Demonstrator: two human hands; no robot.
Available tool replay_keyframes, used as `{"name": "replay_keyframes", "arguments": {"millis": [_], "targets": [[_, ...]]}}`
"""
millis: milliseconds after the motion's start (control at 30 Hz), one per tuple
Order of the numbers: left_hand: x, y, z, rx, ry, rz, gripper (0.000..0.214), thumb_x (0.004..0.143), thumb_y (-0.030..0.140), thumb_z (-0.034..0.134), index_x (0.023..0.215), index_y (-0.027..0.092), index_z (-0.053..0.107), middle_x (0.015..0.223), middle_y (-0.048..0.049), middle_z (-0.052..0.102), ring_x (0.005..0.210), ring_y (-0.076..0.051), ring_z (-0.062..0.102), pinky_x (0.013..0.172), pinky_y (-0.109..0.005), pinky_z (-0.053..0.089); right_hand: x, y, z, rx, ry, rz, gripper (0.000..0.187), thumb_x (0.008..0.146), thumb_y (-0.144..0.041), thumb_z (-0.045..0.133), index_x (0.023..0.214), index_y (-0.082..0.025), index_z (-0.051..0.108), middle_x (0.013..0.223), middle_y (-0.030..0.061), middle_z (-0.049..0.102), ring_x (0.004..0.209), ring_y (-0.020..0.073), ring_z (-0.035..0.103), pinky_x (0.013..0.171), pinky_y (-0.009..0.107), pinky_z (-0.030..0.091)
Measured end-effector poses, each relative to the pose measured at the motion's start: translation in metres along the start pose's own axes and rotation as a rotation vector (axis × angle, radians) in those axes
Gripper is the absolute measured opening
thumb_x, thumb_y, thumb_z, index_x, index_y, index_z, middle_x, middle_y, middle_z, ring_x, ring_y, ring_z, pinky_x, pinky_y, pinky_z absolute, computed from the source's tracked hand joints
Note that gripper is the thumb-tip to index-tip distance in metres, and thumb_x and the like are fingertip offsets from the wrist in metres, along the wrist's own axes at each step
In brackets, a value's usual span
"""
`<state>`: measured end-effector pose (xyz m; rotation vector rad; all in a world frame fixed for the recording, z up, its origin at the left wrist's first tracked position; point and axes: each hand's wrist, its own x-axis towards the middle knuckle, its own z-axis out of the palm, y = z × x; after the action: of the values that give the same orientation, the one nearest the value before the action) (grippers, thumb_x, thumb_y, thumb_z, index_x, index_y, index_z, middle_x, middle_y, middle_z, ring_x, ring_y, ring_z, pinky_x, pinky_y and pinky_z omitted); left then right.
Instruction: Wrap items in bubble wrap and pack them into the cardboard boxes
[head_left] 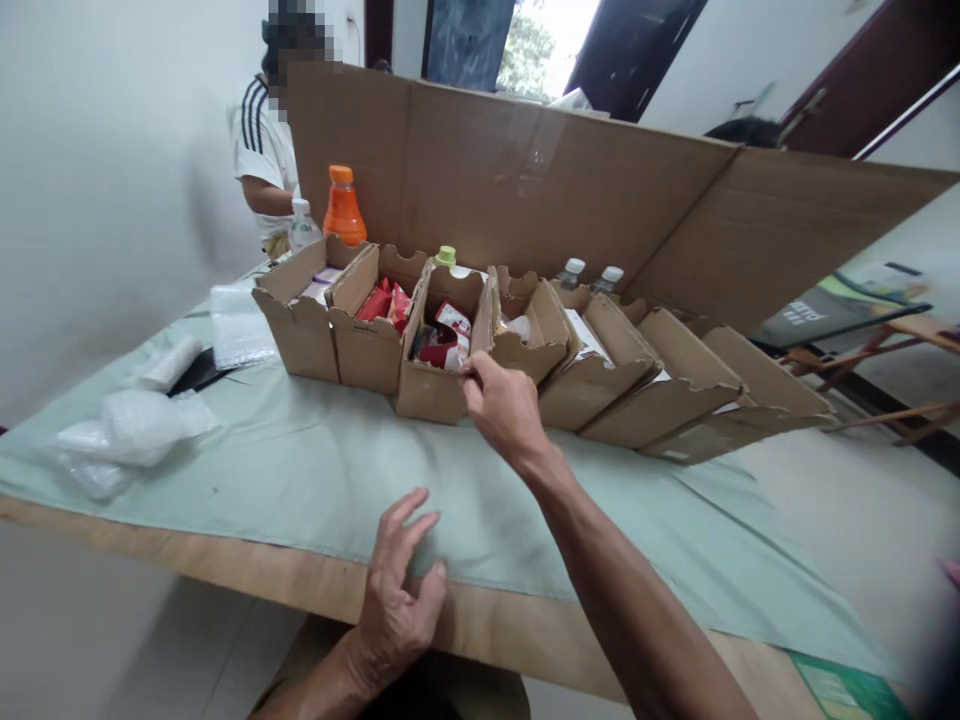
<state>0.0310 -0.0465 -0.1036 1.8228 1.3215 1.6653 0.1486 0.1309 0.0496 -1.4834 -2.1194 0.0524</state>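
My right hand (504, 402) reaches to the front right corner of the third cardboard box (431, 393) from the left. Its fingers are closed in a pinch at the box's rim, next to a red-and-white packet (454, 325) inside. Whether they grip the packet or the cardboard edge I cannot tell. Near the table's front edge, my left hand (401, 580) hovers with its fingers apart and holds nothing. Red packets (385, 303) fill the second box, and white and purple items (322, 285) lie in the leftmost one.
Several more cardboard boxes (600, 400) continue to the right. Behind the row stand an orange bottle (344, 210), clear bottles and a tall cardboard panel (510, 170). Bubble wrap (142, 430) lies left on the green cloth (300, 480). A person in a white shirt (262, 140) is beyond.
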Motion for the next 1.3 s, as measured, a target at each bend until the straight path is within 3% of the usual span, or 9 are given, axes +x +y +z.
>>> {"name": "replay_keyframes", "arguments": {"millis": [200,267,367,433,500,633,767,1033,1300], "targets": [[-0.002,-0.012,-0.031,-0.029,0.149,-0.211,0.065,0.095,0.021,0.062,0.156,0.027,0.041,0.163,-0.0137,0.040,0.152,-0.033,0.038,0.126,-0.057,0.031,-0.118,0.001,-0.065,0.267,-0.087,-0.131,0.016,0.096,-0.027,0.056,0.087,-0.028,0.069,0.071,-0.0007,0.073,0.061,0.0176,0.069,0.060,0.028,0.050],[0.004,-0.013,-0.044,-0.052,0.175,-0.254,0.068,0.094,0.026,0.066,0.157,0.028,0.040,0.163,-0.0130,0.041,0.152,-0.033,0.039,0.126,-0.057,0.031,-0.149,0.023,-0.089,0.318,-0.044,-0.075,0.010,0.094,-0.030,0.062,0.088,-0.030,0.071,0.076,0.0002,0.075,0.064,0.0186,0.071,0.060,0.030,0.055],[0.015,-0.011,-0.054,-0.090,0.145,-0.273,0.073,0.091,0.033,0.070,0.158,0.029,0.040,0.165,-0.0116,0.041,0.153,-0.034,0.039,0.126,-0.056,0.032,-0.186,0.068,-0.110,0.305,0.186,0.182,0.014,0.088,-0.039,0.071,0.101,-0.035,0.074,0.089,0.0046,0.079,0.075,0.0252,0.075,0.067,0.037,0.061],[0.019,-0.009,-0.053,-0.144,0.095,-0.286,0.077,0.091,0.036,0.071,0.160,0.030,0.038,0.167,-0.0106,0.039,0.154,-0.035,0.037,0.127,-0.055,0.031,-0.206,0.092,-0.114,0.380,0.314,0.343,0.041,0.088,-0.044,0.072,0.128,-0.037,0.068,0.111,0.0094,0.079,0.092,0.0303,0.077,0.076,0.044,0.064],[0.018,-0.009,-0.048,-0.215,0.012,-0.325,0.079,0.090,0.040,0.072,0.161,0.032,0.036,0.168,-0.0100,0.039,0.155,-0.035,0.038,0.127,-0.055,0.034,-0.227,0.107,-0.108,0.500,0.280,0.383,0.066,0.088,-0.048,0.072,0.150,-0.039,0.051,0.135,0.0136,0.071,0.109,0.0337,0.075,0.079,0.047,0.065],[0.002,-0.013,-0.034,-0.280,-0.154,-0.452,0.072,0.092,0.045,0.070,0.157,0.028,0.044,0.161,-0.0128,0.049,0.146,-0.036,0.050,0.121,-0.054,0.044,-0.260,0.111,-0.075,0.482,0.036,0.271,0.053,0.083,-0.055,0.075,0.130,-0.032,0.068,0.116,0.0133,0.078,0.099,0.0346,0.077,0.071,0.045,0.066],[0.005,-0.008,-0.020,-0.250,-0.197,-0.499,0.072,0.092,0.045,0.069,0.156,0.022,0.044,0.157,-0.0151,0.053,0.146,-0.036,0.049,0.121,-0.053,0.043,-0.249,0.102,-0.047,0.340,0.064,0.303,0.033,0.087,-0.054,0.070,0.105,-0.026,0.072,0.095,0.0104,0.079,0.090,0.0329,0.076,0.079,0.048,0.064],[0.091,-0.020,0.025,-0.205,-0.289,-0.355,0.078,0.093,0.034,0.064,0.163,0.024,0.031,0.166,-0.0132,0.042,0.151,-0.032,0.043,0.126,-0.054,0.033,-0.158,0.143,-0.026,0.467,0.141,0.376,0.042,0.084,-0.053,0.065,0.110,-0.021,0.062,0.101,0.0117,0.076,0.082,0.0276,0.071,0.077,0.042,0.059],[0.068,-0.048,0.028,0.069,-0.344,-0.382,0.078,0.089,0.028,0.063,0.160,0.016,0.034,0.160,-0.0184,0.049,0.148,-0.033,0.047,0.124,-0.055,0.036,-0.187,0.165,0.021,0.374,0.067,0.465,0.045,0.087,-0.048,0.056,0.120,-0.017,0.064,0.111,0.0148,0.076,0.097,0.0301,0.070,0.090,0.046,0.055]]}}
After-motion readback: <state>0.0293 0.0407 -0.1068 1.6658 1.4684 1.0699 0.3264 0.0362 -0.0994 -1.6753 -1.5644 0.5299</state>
